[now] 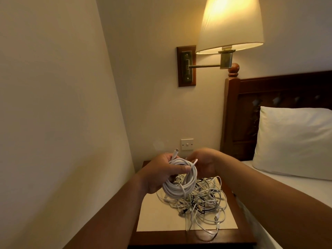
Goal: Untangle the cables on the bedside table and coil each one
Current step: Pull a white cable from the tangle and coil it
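Observation:
My left hand grips a coiled white cable above the bedside table. One plug end of that cable sticks up past my fingers. My right hand is beside the coil and pinches the cable's other end near its plug. Under both hands a tangled heap of cables, mostly white with some dark strands, lies on the table's pale top. A few loose loops and plugs trail toward the table's front right corner.
A wall lamp on a brass arm hangs above the table. A white wall switch sits just behind my hands. The wooden headboard, a pillow and the bed are on the right. A wall closes the left side.

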